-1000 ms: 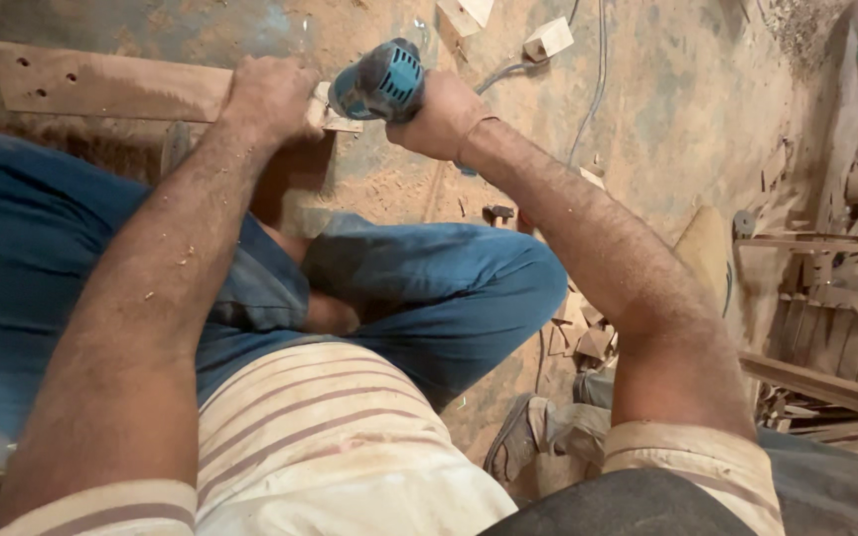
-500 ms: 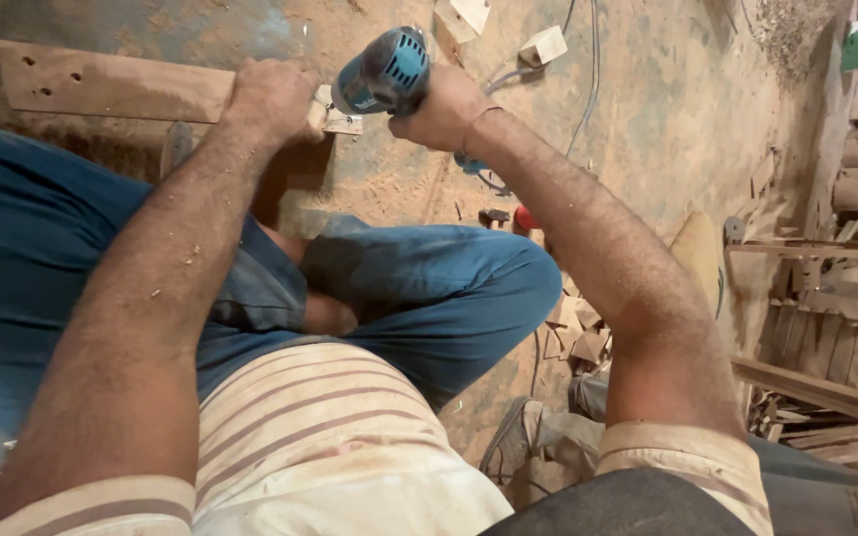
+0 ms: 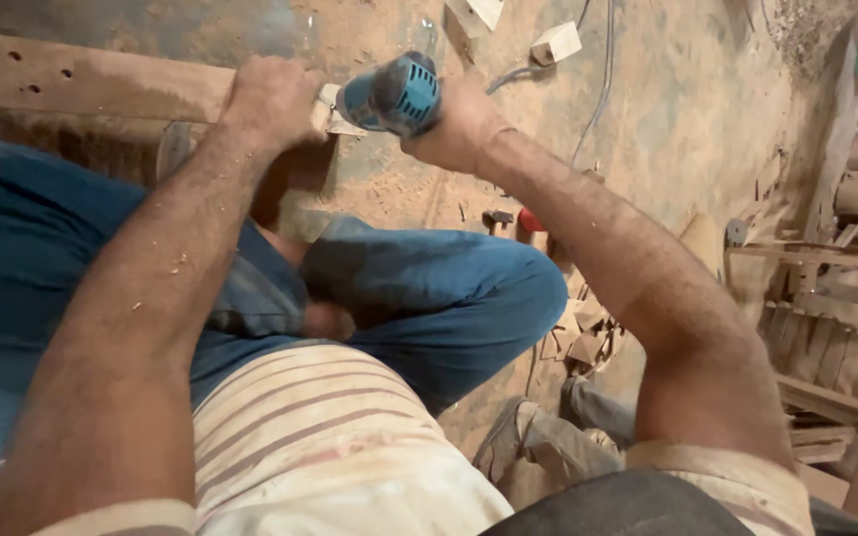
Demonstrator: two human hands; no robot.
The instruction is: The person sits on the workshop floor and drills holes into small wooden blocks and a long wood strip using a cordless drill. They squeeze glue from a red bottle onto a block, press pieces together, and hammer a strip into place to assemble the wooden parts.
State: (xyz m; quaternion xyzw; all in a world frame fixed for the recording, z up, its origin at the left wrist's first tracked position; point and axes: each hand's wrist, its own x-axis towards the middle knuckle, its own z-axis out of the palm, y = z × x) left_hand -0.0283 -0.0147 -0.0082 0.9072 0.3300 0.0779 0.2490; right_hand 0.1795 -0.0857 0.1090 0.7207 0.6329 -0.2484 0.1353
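Fingers (image 3: 280, 124) of the left hand (image 3: 272, 102) were curled together and pressed down on the end of a wooden plank (image 3: 101, 81); those of the right hand (image 3: 461, 124) were wrapped tight around the rear of a blue power drill (image 3: 389, 96), though the fingertips themselves could not be seen from above.

Item, drill: held level, nose pointing toward the left hand, meeting a small pale wood piece (image 3: 335, 107) at the plank's end. Whether the bit had entered the wood could not be told.

Item, plank: long, brown, lying across the upper left of the floor, several round holes near its far end.

Change from half a second before: slight. Both hands kept their grip in the same place; the drill sat a touch lower and closer to the plank's end. The red object (image 3: 529, 219) beyond the knee remained partly hidden by the right forearm.

Item, surface: bare earthen floor (image 3: 687, 109), thick with sawdust, a grey cable (image 3: 603, 60) trailing across it, pale wood blocks (image 3: 556, 43) near the top edge, offcuts (image 3: 583, 342) by the bent knee in blue jeans (image 3: 429, 288).

Item, room: stacked timber and slatted wooden frames (image 3: 836, 357) along the right side.
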